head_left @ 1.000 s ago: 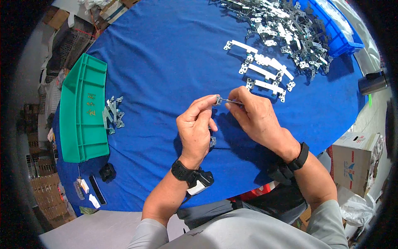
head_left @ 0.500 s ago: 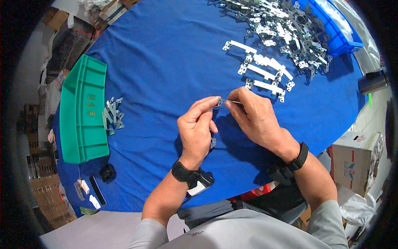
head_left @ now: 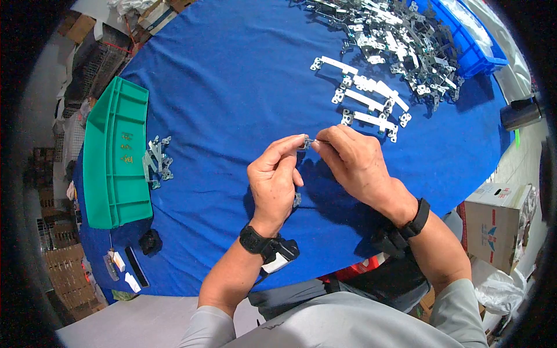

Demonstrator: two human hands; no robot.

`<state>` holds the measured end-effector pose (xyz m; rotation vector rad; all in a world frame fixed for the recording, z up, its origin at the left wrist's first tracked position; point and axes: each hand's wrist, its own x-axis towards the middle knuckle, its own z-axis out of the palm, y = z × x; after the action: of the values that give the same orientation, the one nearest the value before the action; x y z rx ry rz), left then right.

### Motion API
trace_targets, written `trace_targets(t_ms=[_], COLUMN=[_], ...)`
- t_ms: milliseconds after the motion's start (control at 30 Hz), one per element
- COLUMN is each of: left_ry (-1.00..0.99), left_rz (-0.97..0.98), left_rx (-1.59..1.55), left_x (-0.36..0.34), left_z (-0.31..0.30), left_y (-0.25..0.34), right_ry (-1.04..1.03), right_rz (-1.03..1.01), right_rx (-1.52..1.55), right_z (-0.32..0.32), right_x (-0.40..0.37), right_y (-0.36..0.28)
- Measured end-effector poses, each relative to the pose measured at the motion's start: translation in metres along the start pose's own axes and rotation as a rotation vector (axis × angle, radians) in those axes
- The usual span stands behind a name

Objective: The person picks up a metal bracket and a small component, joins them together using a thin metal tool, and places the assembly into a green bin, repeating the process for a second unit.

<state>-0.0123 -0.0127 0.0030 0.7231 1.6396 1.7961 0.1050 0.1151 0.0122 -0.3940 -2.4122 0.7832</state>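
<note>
My left hand point(head_left: 272, 177) is closed on a metal bracket point(head_left: 297, 200), whose far end pokes out at the fingertips and near end below the palm. Its middle is hidden by the fingers. My right hand point(head_left: 361, 168) pinches a thin metal rod point(head_left: 314, 140) that points left at the bracket's far end. Whether the rod's tip is inside a hole there is too small to tell. Beyond my right hand lie several white metal brackets point(head_left: 365, 101), set roughly side by side on the blue cloth point(head_left: 232, 75).
A green plastic bin point(head_left: 119, 197) stands at the left, with a small stack of metal brackets point(head_left: 156, 162) beside it. A large heap of brackets point(head_left: 400, 46) fills the far right, against a blue crate point(head_left: 478, 61). A cardboard box point(head_left: 493, 226) sits right of the table.
My right hand has shifted slightly left, closer to my left fingertips, and less of the rod shows between them. My left hand stays nearly in place.
</note>
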Motion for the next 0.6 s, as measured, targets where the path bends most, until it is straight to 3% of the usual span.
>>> trace_targets(t_ms=[100, 300, 600], left_ry=[0.002, 0.008, 0.010], left_rz=[0.002, 0.009, 0.029], left_rx=[0.004, 0.013, -0.021], left_x=[-0.0001, -0.0002, 0.0006], left_z=[0.0010, 0.0005, 0.0006], left_y=[0.0005, 0.0000, -0.0012], right_ry=[0.098, 0.003, 0.024], right_rz=[0.001, 0.029, 0.037], right_rx=[0.070, 0.046, 0.089], right_z=[0.0038, 0.0029, 0.0033], right_x=[0.0007, -0.0023, -0.0016], right_y=[-0.0028, -0.0003, -0.0012])
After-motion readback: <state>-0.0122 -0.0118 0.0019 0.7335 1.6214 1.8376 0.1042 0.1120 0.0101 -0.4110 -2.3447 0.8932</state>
